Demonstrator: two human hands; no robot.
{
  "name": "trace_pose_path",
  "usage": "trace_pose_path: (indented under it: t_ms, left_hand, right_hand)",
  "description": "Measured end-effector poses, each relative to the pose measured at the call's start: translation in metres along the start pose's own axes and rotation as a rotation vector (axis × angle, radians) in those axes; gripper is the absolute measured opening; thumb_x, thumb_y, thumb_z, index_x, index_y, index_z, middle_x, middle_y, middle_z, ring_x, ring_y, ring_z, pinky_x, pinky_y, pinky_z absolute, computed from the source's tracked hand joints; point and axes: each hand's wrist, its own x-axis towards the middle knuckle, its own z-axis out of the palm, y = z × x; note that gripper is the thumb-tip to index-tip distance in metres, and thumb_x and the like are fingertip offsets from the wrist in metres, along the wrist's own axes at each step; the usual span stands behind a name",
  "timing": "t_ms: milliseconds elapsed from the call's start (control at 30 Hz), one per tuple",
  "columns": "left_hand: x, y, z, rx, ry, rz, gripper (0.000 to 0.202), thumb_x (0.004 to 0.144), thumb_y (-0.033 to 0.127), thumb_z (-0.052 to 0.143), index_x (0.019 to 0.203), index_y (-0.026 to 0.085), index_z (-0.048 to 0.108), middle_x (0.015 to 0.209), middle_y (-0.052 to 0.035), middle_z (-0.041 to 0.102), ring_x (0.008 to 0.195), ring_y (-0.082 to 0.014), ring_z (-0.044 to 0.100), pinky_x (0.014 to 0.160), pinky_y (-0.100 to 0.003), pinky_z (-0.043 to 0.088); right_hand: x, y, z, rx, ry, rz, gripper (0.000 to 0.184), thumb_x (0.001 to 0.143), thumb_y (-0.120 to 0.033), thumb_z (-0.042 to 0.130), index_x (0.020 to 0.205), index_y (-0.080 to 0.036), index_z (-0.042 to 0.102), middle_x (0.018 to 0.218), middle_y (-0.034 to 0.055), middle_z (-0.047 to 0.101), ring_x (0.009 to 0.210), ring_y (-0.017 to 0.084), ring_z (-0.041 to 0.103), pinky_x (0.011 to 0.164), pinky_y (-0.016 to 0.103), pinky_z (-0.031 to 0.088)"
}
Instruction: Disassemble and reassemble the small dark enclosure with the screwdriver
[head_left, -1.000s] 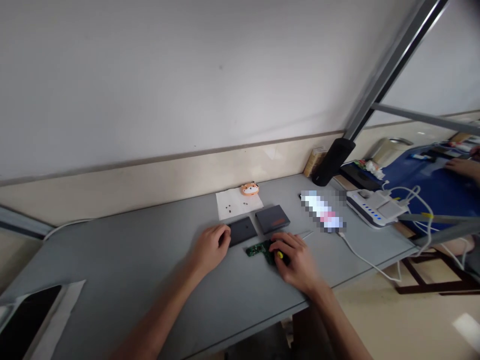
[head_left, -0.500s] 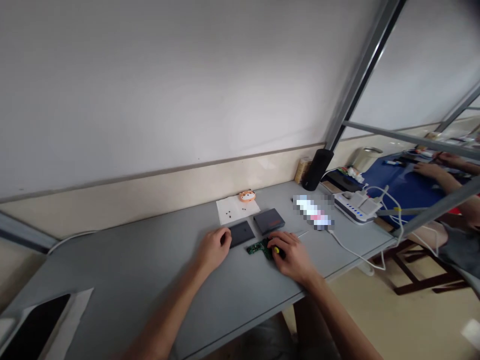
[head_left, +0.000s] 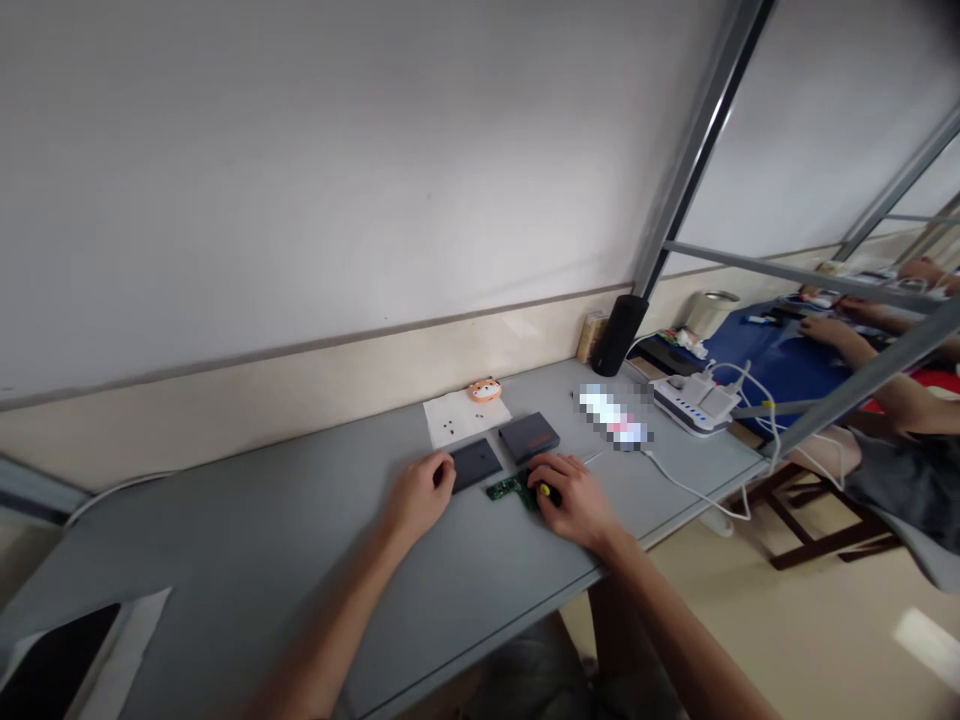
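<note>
My left hand [head_left: 420, 492] has its fingers curled at the left edge of a dark flat panel [head_left: 476, 464], which lies on the desk. In my right hand [head_left: 574, 497] is a screwdriver [head_left: 547, 490] with a dark handle and a yellow end; its thin shaft points away to the right, lying low over the desk. A green circuit board [head_left: 504, 487] lies beneath and left of that hand, partly covered by it. Just behind stands a dark box-like case [head_left: 530, 436] with reddish marking. Several tiny dark screws [head_left: 450, 428] rest on a white paper sheet [head_left: 439, 412].
An orange and white animal-faced item [head_left: 486, 390] sits on the paper's back edge. To the right are a lit, blurred-out phone [head_left: 611, 417], its white cable [head_left: 694, 492], a power strip [head_left: 690, 408] and a black cylinder [head_left: 619, 335]. Another person's arm [head_left: 862, 365] is beyond the metal frame.
The whole view has shifted, so things appear slightly further left. Both hands keep nearly the same place relative to the panel and the circuit board.
</note>
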Motion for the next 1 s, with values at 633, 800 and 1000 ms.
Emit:
trace_pose_path:
  t_ms: [633,800,1000]
  left_hand:
    - [0.0009,-0.0012,-0.0004,-0.019,0.005,0.037,0.022,0.09,0.016,0.05,0.081,0.022,0.069,0.082,-0.0023,0.077,0.077,-0.0181,0.071,0.074,-0.026,0.05]
    - [0.0006,-0.0004,-0.001,-0.032,0.009,0.033,0.023,0.09,0.016,0.049,0.081,0.023,0.069,0.084,-0.0026,0.077,0.079,-0.0191,0.072,0.074,-0.026,0.051]
    - [0.0005,-0.0009,0.0002,-0.017,-0.009,0.028,0.023,0.09,0.015,0.048,0.081,0.022,0.068,0.083,-0.0033,0.077,0.08,-0.0195,0.072,0.074,-0.028,0.051]
  right_hand:
    - [0.0014,-0.0006,-0.0012,0.021,0.013,0.033,0.025,0.072,-0.004,0.054,0.084,-0.022,0.066,0.102,0.0071,0.073,0.09,0.021,0.068,0.079,0.033,0.05]
    - [0.0022,-0.001,-0.0014,0.026,0.009,0.027,0.025,0.072,-0.003,0.054,0.084,-0.022,0.065,0.102,0.007,0.073,0.091,0.021,0.068,0.079,0.033,0.049]
    - [0.0011,0.0003,0.0001,0.013,0.017,0.02,0.023,0.074,-0.005,0.054,0.084,-0.022,0.065,0.102,0.0064,0.073,0.089,0.021,0.069,0.077,0.033,0.049]
